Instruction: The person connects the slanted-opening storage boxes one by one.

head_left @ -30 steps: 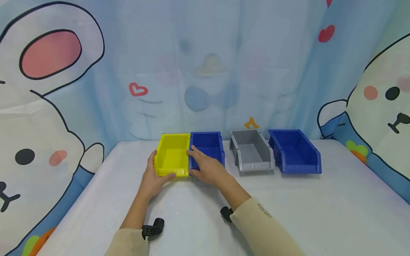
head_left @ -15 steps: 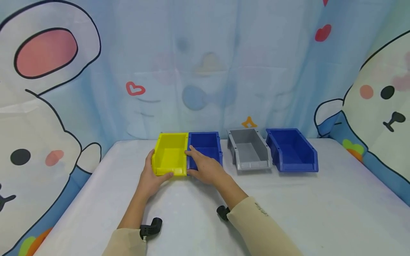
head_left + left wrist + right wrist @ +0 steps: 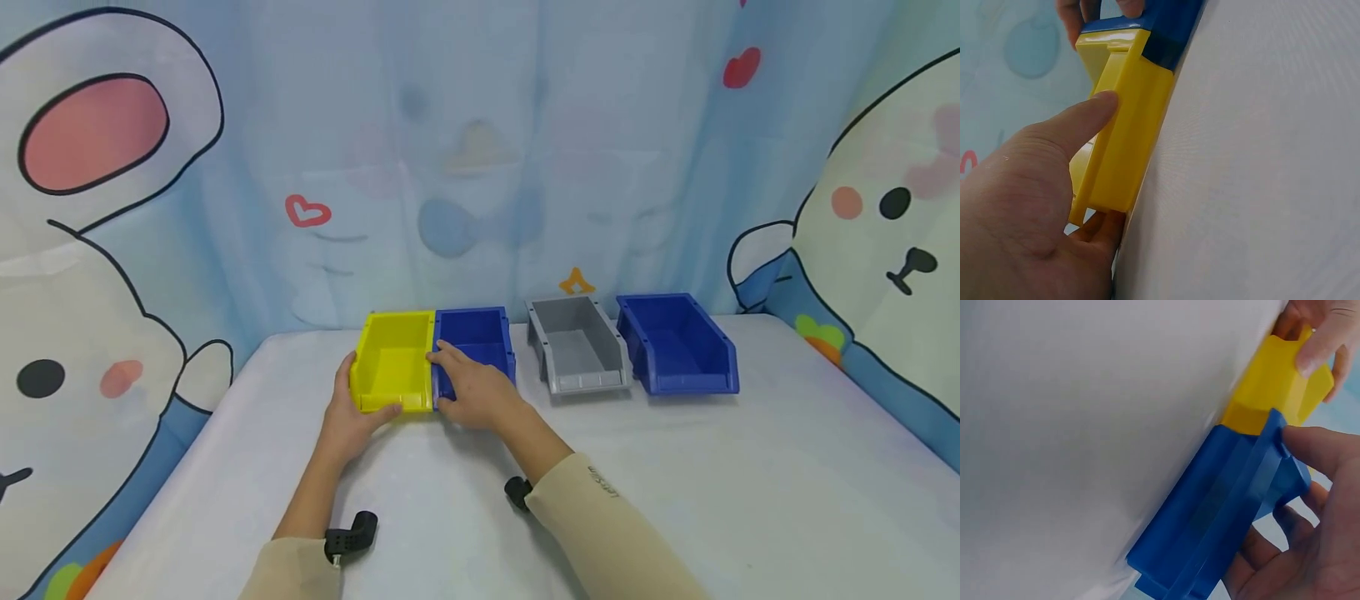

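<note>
A yellow plastic storage bin (image 3: 397, 398) stands side by side with a blue storage bin (image 3: 471, 313) on the table, their side walls together. My left hand (image 3: 351, 421) grips the yellow bin at its front left corner. In the left wrist view the thumb lies on the front face of the yellow bin (image 3: 1125, 150), with fingers around its outer side. My right hand (image 3: 480, 393) holds the blue bin near the shared wall. The right wrist view has its thumb at the front lip of the blue bin (image 3: 1191, 525), other fingers reaching over it.
To the right stand a grey bin (image 3: 591, 382) and another blue bin (image 3: 693, 383), close beside each other. A gap separates them from the held pair. The white tabletop (image 3: 675, 500) extends forward, and a printed curtain (image 3: 480, 167) hangs behind.
The head view has shifted slightly, so the bins on the table appear a little further left. Both hands keep the same hold on the yellow and blue bins.
</note>
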Demonstrator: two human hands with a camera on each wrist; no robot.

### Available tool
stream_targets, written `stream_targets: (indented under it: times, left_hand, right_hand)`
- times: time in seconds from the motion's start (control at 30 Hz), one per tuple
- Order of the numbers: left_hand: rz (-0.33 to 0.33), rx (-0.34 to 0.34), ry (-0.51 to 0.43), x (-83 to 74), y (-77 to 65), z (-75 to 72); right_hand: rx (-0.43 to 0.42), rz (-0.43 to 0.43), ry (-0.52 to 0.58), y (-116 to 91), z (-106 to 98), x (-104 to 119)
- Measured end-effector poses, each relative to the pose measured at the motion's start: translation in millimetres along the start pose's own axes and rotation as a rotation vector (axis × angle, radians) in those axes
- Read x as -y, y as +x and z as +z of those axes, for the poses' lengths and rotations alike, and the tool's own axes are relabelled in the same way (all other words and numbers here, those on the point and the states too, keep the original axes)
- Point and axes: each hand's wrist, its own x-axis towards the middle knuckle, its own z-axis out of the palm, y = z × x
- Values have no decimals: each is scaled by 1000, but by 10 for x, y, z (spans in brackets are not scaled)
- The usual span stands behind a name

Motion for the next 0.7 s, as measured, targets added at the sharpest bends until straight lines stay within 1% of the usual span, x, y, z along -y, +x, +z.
stream_targets:
  times: [0.2,0.37,0.5,0.6,0.7]
  left_hand:
    - [-15,-14,0,-7,-11,17]
    - [-14,-28,19,-27,6,-19]
    - [-12,-31,14,-14,7,-28]
    - [-17,-26,2,4,-3,-11]
    - [-10,-28,-12,10,-4,17]
  right_hand:
    - [16,4,-27,0,-29,18]
    - [6,-21,-56,41,-33,17]
    - [21,-26,17,43,-16,-15]
    - [48,-14,105,14,5,-61]
    - [48,-11,151,-18,16,-103]
